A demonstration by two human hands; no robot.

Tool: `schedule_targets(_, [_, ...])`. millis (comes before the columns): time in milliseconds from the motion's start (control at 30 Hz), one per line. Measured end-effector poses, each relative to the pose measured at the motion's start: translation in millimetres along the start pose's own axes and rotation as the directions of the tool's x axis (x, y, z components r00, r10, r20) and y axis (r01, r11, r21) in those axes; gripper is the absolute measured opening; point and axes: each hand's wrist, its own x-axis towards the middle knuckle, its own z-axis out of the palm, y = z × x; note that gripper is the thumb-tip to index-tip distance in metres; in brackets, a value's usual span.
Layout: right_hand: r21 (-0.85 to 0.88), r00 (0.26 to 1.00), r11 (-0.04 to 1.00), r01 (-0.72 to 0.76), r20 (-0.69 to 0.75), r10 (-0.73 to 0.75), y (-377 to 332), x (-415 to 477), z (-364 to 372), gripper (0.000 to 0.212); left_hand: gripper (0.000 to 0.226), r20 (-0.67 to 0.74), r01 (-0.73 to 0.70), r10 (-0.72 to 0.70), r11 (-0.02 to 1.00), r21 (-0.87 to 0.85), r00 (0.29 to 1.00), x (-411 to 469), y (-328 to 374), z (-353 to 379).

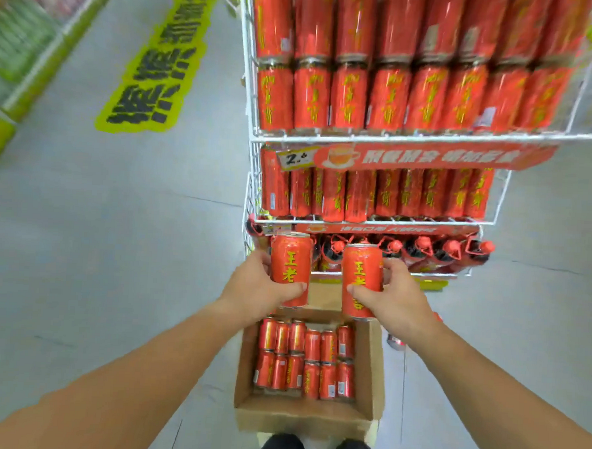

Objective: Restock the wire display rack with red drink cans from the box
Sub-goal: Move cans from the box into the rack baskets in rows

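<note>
1. Above the box (306, 419), both hands are raised in front of the rack (395, 138), each with one red can held upright.
2. Left hand (253, 287) is curled round the lower half of the left can (291, 258), thumb across the front (the fingers are hidden behind it).
3. Right hand (392, 294) grips the right can (362, 272) the same way, at mid-body; the two cans are close together but apart.
4. More cans (310, 359) sit in two rows in the box, which stands on the floor at the rack's foot.
5. Rack shelves above look packed with red cans, and the lowest one holds bottles (423, 248); I cannot tell where a free slot is.
6. Handling, as I judge it: a full can is fairly heavy for its size, with stiff walls and smooth printed metal that could slide in a loose hand.
7. A wrap round the middle of the body, as now, seems the best hold; it leaves top and base free for setting down.
8. Knocking a can on the wire could dent it, so a slow, upright placement is wise.
</note>
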Motion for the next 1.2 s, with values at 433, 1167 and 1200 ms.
schedule_targets(433, [-0.019, 0.906, 0.94, 0.342, -0.259, -0.335, -219, -85, -105, 0.048, 0.038, -0.123, -0.421, 0.424, 0.906, 0.052, 0.897, -82, 197, -134])
schedule_targets(1167, [-0.024, 0.796, 0.832, 0.554, -0.279, -0.538, -434, -18, -254, 0.072, 0.055, -0.433, -0.484, 0.44, 0.875, 0.011, 0.787, -41, 444, -212])
schedule_targets(1200, [-0.026, 0.792, 0.826, 0.563, -0.27, -0.548, -442, -5, -259, 0.072, 0.049, -0.452, -0.48, 0.432, 0.877, 0.01, 0.78, -30, 452, -213])
